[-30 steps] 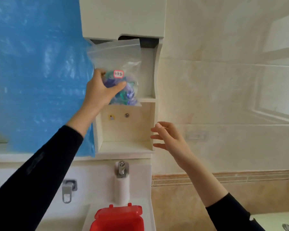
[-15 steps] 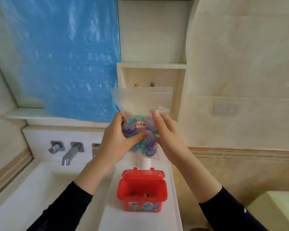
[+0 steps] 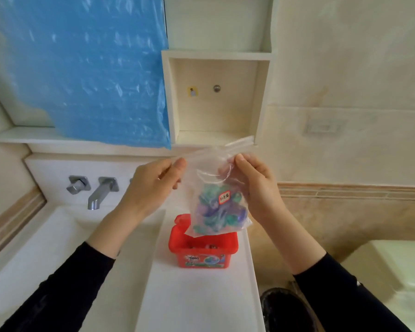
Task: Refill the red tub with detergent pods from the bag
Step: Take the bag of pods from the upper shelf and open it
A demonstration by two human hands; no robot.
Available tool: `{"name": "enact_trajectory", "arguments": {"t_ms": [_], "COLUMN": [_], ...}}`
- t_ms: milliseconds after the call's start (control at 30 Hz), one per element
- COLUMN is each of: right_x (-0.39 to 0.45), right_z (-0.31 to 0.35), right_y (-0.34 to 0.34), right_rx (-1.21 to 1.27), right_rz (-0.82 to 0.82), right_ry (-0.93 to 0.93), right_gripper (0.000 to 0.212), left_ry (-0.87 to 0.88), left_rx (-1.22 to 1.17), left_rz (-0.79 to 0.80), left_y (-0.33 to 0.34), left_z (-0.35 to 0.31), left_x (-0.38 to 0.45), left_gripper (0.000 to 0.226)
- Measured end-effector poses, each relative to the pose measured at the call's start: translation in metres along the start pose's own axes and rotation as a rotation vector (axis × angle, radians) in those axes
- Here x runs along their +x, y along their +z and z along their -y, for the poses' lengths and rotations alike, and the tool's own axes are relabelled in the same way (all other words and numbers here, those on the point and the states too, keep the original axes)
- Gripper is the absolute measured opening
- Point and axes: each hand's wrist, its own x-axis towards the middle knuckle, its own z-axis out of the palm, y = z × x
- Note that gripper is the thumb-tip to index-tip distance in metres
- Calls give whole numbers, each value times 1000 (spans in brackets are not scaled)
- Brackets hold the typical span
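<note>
Pods [image 3: 216, 209] are sitting in the bag [image 3: 213, 188], none tipped out yet; left hand [image 3: 153, 185] and right hand [image 3: 254, 185] are pinching its upper corners, seal apparently closed. Red tub [image 3: 203, 250] is waiting open directly below both hands, on a narrow ledge [image 3: 197, 295] whose edges are leaving spills little margin

Both arms reach forward in dark sleeves, bare from the forearm. The left hand [image 3: 151, 185] pinches the bag [image 3: 216, 188] at its top left edge, thumb up. The right hand [image 3: 256, 185] grips its upper right side, thumb on top.
</note>
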Motion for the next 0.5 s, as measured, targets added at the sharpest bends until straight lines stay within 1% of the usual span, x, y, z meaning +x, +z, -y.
{"name": "enact_trajectory", "arguments": {"t_ms": [67,100,200,267,333,367,433,500], "right_x": [-5,-9,-17,-21,-26,-30,-35,-43], "right_z": [-6,-8,-20,-29,-40,-44,-56,-67], "right_y": [-7,-10,-19,-22,-24,-23,-25,-25], "right_rx": [46,69,85,58,40,34,14,-25], "right_rz": [92,130,212,265,279,276,270,283], "right_ry": [45,78,183,229,268,284,304,328], "right_gripper": [23,22,31,37,46,48,38,23], "left_ry": [37,46,17,-3,1,8,-5,-33], "left_rx": [14,-22,-176,-181,-128,-95,-65,-54], "left_rz": [12,78,422,563,611,620,616,594], "left_y": [-8,-11,-10,0,13,18,28,38], "left_z": [-6,-9,-21,-22,-17,-14,-6,2], "left_x": [3,4,2,-3,-10,-14,-25,-39], "left_gripper": [65,62,49,43,41,40,38,35]}}
